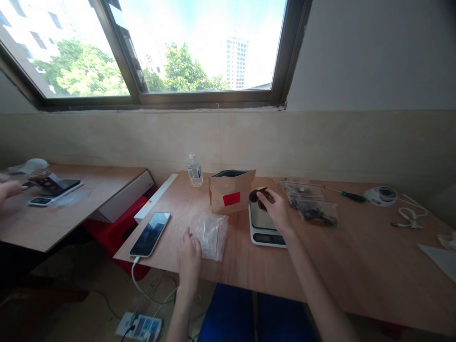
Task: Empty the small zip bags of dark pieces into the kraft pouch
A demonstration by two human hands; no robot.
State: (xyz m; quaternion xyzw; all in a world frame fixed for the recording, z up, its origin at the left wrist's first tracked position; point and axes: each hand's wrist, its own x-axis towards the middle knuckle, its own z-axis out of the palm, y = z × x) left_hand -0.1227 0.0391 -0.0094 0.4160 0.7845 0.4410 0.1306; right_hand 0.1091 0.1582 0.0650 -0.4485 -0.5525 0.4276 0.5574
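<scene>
My right hand (272, 205) pinches a dark brown, thin, rounded piece (254, 194) whose kind I cannot make out. It is above the far part of a white kitchen scale (267, 237) with a grey plate. Just left of the scale, a brown paper pouch (217, 192) with a red label stands upright, its top open. My left hand (188, 251) holds nothing, fingers apart, beside a stack of clear zip bags (213, 235). Whether its fingertips touch the bags I cannot tell.
A charging phone (150, 234) lies at left, a water bottle (194, 170) behind. To the right are zip bags with dark parts (317, 213), a screwdriver (351, 195), a dome camera (380, 195) and a white cable (409, 218). Another person's hand (10, 188) is at the left table.
</scene>
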